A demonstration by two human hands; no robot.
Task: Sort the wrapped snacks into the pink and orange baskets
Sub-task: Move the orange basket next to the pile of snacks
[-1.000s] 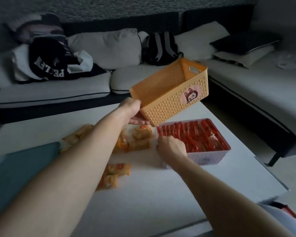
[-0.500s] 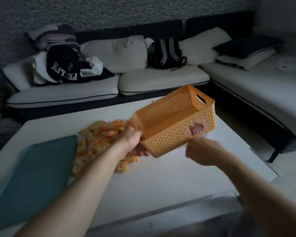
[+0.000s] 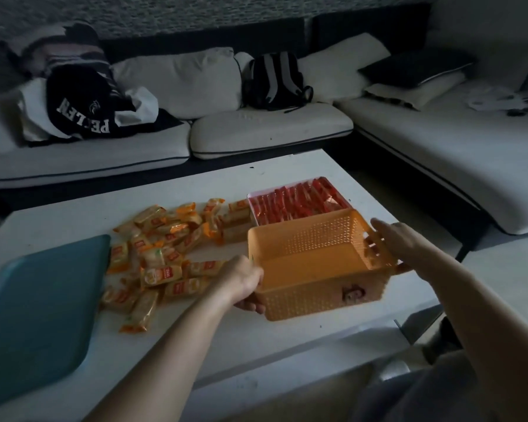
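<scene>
Along the far wall, a white corner sofa [image 3: 272, 132] wraps the dim room. It carries a dark lettered jacket [image 3: 83, 114] at left, a black backpack [image 3: 275, 80] with pale stripes at the middle and a dark cushion [image 3: 415, 67] at right. Before it stands a low white table [image 3: 287, 339], over which a person at the near edge reaches forward with both bare arms. A teal tray [image 3: 34, 315] lies flat on the table's left end, its far right corner just beside a loose pile of orange snacks [image 3: 165, 257] spread across the table's middle. Right of the pile, the orange basket [image 3: 311, 303] is held mouth-up between both hands, its smooth floor in view; whether its base touches the table cannot be told. Directly behind it, touching or nearly so, sits the pink basket [image 3: 250, 208], packed with red snacks [image 3: 296, 202] laid in a row. The left hand [image 3: 241, 281] grips the orange basket's near left corner, its upper side at the rim and its fingers curled under the wall. The right hand [image 3: 400, 242] clasps the opposite end wall, fingers stretched over the rim and thumb low on the outside. A small round sticker [image 3: 351, 293] marks the orange basket's near wall.
</scene>
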